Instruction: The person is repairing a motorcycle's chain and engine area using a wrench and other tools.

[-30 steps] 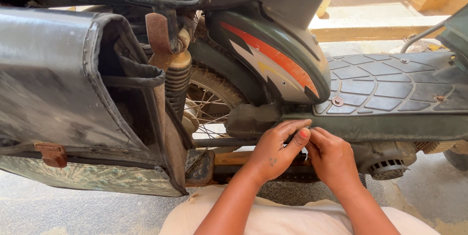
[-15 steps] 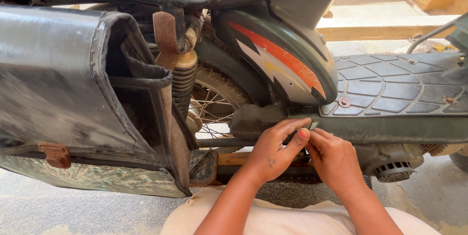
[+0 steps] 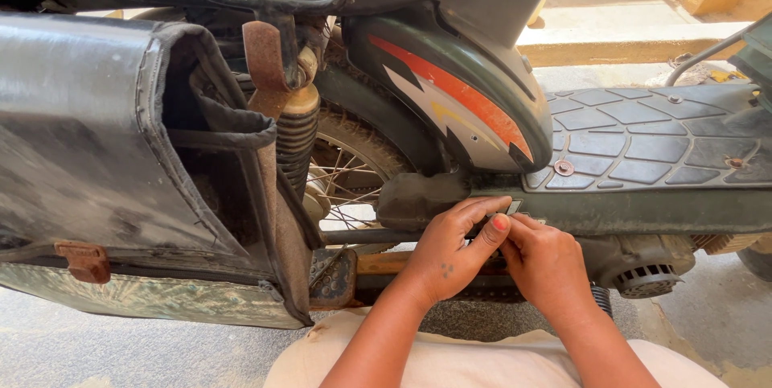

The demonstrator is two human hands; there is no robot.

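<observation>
Both hands meet low in the middle of the frame, right under the edge of a scooter's footboard (image 3: 643, 155). The left hand (image 3: 446, 255) comes up from the bottom w/ fingers (image 3: 474, 209) bent and close together, tips pressed on a small pale bit (image 3: 515, 207) at the green side rail (image 3: 643, 211) under the footboard; thumb sticks up w/ a red nail and touches the other hand. The right hand (image 3: 547, 263) sits just beside it, touching it, fingers curled in tight; can't tell if it grips anything, the tips are hidden behind the left hand. The small pale bit is between the two hands' tips, mostly covered, too small to say what it is. Above the hands, centre of the frame, is the dark green body panel (image 3: 450, 90) w/ an orange and cream stripe. Left of the hands is the back wheel (image 3: 350, 175) w/ thin spokes, and a rusty spring shock (image 3: 293, 135) stands just left of it, upper centre-left. A big worn black side bag (image 3: 104, 147) fills the left of the frame, w/ a brown strap tab (image 3: 84, 261) low on it. Lower right, under the rail, is a grey round engine part (image 3: 643, 271) w/ slots. The person's pale cloth (image 3: 482, 360) shows at the bottom, arms over it. Ground is grey & dusty; a yellow kerb (image 3: 627, 50) is upper right
</observation>
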